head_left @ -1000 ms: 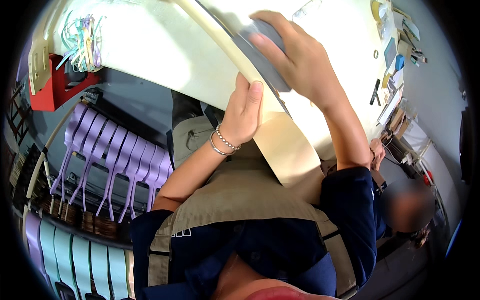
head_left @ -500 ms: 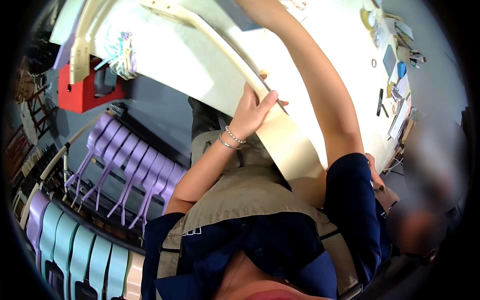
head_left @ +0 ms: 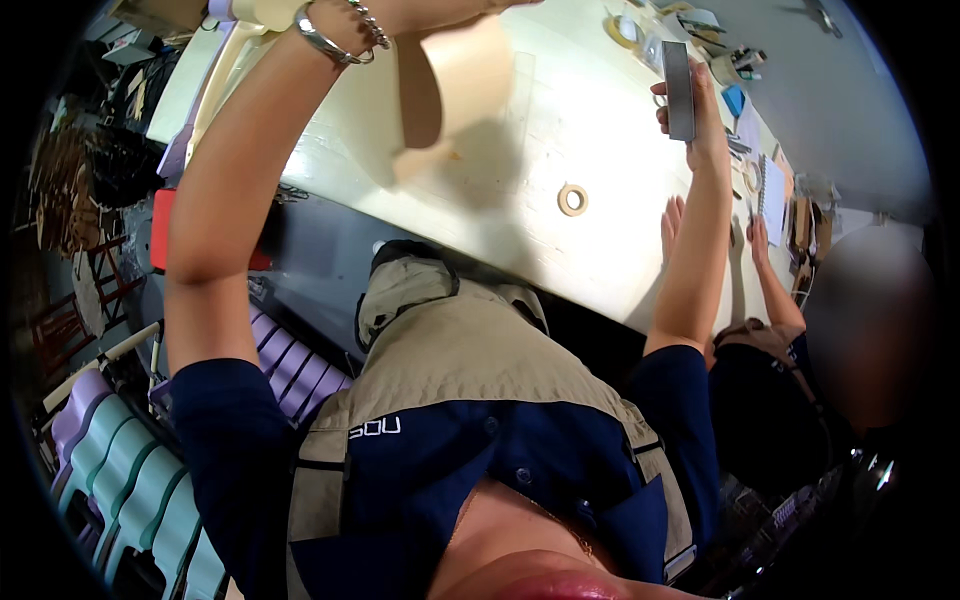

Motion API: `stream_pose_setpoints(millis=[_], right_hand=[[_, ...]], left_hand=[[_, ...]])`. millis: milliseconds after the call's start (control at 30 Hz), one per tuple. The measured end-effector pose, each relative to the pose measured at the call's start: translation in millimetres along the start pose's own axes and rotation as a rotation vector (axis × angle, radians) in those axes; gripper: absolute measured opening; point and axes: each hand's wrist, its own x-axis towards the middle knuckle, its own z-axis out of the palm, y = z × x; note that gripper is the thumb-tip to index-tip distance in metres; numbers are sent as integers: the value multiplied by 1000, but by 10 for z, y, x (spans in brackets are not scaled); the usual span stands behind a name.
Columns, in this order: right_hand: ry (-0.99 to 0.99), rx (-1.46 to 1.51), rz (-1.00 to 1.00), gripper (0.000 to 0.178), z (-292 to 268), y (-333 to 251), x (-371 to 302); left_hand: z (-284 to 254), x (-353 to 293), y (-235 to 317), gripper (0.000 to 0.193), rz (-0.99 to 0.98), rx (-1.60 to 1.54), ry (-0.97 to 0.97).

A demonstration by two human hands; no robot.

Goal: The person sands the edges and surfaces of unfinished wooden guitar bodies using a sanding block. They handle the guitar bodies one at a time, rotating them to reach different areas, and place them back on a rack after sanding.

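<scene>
At the top edge of the view is my left hand (head_left: pixel 440 12), its fingers partly cut off, closed on a smooth cream curved panel (head_left: pixel 475 75). The panel tilts over the pale table (head_left: pixel 520 235), its lower end blurred. My right hand (head_left: pixel 706 115) is raised at the right and closed around a grey rectangular block (head_left: pixel 679 92), held on end. Between my arms a roll of beige tape (head_left: pixel 572 200) lies flat on the table.
Another person's hands (head_left: pixel 759 240) rest at the table's right side, close to my right forearm. Beyond lie a spiral notebook (head_left: pixel 771 200) and pens. Purple pieces (head_left: pixel 297 365) and mint-green pieces (head_left: pixel 130 465) hang on racks at my left, near a red box (head_left: pixel 160 230).
My left hand has moved up and away with the cream panel, which has left my lap. My right hand has swung to the right with the grey block. The tape roll has come into sight.
</scene>
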Motion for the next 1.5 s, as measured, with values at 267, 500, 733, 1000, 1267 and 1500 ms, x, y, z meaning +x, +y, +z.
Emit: stream_pose_setpoints(millis=[267, 500, 733, 1000, 1267, 1500], right_hand=[[23, 172, 136, 67, 207, 808, -735], [-210, -349, 90, 45, 588, 1266, -1341], [-324, -637, -29, 42, 616, 1405, -1631], [-303, -660, -35, 42, 657, 1471, -1705], [-295, -724, -100, 43, 717, 1408, -1707], [-202, -756, -150, 45, 910, 1392, -1664]], left_hand=[[1195, -681, -1058, 20, 342, 809, -65], [1562, -1336, -1366, 22, 346, 968, -244], [1576, -1491, -1366, 35, 297, 938, -159], [1067, -1180, -841, 46, 155, 894, -181], [335, -1046, -1044, 28, -70, 591, -94], [239, -1158, -1526, 49, -48, 519, -41]])
